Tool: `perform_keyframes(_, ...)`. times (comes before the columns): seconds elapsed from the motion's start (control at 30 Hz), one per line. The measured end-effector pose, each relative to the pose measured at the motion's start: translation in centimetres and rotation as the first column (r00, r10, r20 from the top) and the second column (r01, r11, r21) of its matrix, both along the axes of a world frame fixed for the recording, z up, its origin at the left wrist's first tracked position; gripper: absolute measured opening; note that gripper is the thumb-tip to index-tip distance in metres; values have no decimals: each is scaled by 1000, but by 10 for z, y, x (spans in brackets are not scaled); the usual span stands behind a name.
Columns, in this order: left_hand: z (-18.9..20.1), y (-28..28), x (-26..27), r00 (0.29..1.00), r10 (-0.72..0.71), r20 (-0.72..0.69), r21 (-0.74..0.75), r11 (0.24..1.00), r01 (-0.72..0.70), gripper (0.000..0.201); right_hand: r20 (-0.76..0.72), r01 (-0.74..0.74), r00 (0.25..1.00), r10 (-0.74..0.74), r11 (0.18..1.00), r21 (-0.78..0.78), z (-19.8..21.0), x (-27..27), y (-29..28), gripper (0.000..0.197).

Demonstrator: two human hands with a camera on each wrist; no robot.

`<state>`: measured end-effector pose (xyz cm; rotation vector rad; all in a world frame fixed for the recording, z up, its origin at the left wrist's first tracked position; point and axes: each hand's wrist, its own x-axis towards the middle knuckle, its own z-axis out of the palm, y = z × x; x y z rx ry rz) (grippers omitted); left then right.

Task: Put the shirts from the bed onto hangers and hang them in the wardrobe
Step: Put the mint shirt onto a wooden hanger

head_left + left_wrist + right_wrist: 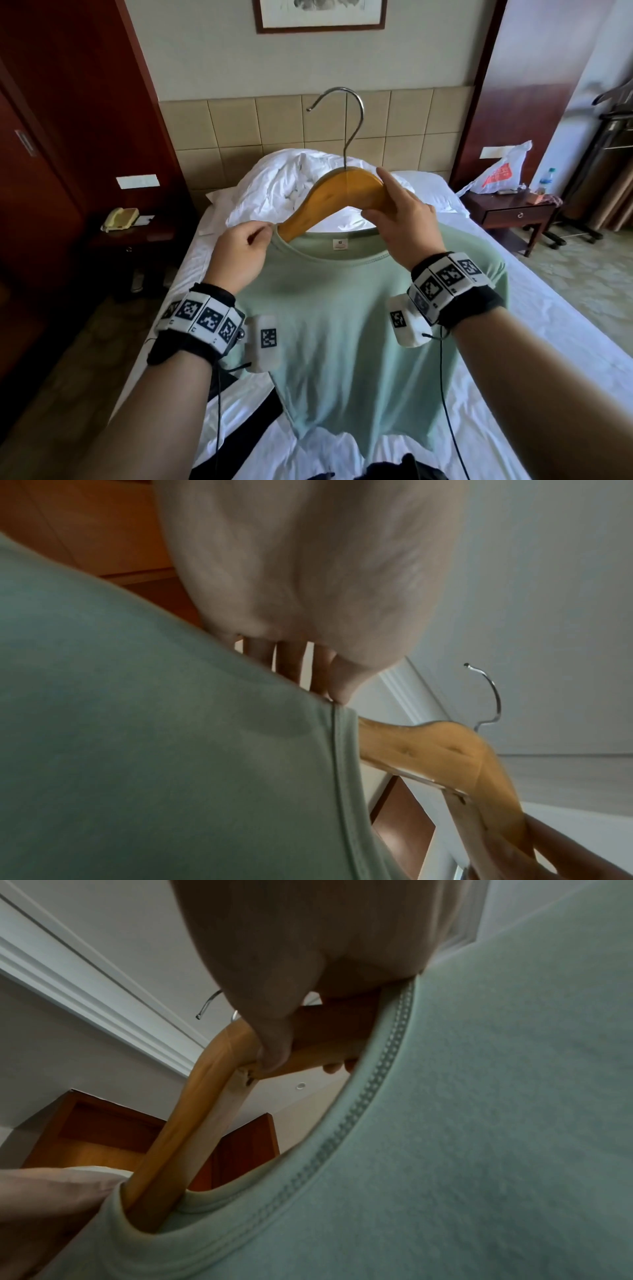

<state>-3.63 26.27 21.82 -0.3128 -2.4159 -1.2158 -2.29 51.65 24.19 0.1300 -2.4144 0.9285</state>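
A: Sliding the wooden hanger (337, 198) into the green shirt (346, 329)?

B: Yes. One end is inside the collar. The other end is still out.

A: Who holds what?

B: The right hand (400, 228) grips the hanger. The left hand (239, 255) pinches the collar.

A: Is there room?

B: Lots. The shirt hangs over the bed (548, 342), away from walls. No wardrobe yet.

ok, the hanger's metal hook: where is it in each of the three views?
Head: metal hook upper centre, above the wooden hanger.
Left wrist: hook right of centre, thin, against the pale wall.
Right wrist: only its tip shows, upper centre-left, beside the right hand.
Shared landmark: the green shirt collar.
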Motion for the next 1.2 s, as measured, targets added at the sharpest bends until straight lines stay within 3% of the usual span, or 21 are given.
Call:
perform_keyframes(0.2, -13, 3, 10, 999, 33, -15, 7, 999, -33, 15, 17, 0, 1000, 0, 999, -36, -18, 12, 3, 65)
perform_keyframes(0.37, -23, -1, 17, 998, 44, -41, -103, 994, -48, 13, 17, -9, 1000, 10, 998, -58, -30, 20, 2, 64)
perform_keyframes(0.53, -32, -6, 25, 999, -7, -35, -104, 995, 3, 10, 26, -5, 1000, 8, 995, -99, -47, 26, -4, 65)
perform_keyframes(0.7, -51, -16, 31, 995, -39, 87, -88, 995, 47, 31, 10, 30, 1000, -29, 990, -135, -61, 39, -19, 66)
perform_keyframes(0.8, -66, -24, 40, 998, -31, 51, -148, 988, 38, 44, -5, 55, 998, -56, 991, -118, -68, 49, -24, 65)
perform_keyframes(1.07, -98, -44, 45, 981, -54, 184, -87, 994, 71, 58, 37, 120, 992, -118, 990, -71, -80, 65, -34, 61)
perform_keyframes(1.2, -95, -45, 48, 984, -52, 173, -60, 996, 64, 49, 37, 102, 994, -100, 993, -67, -81, 59, -30, 62)
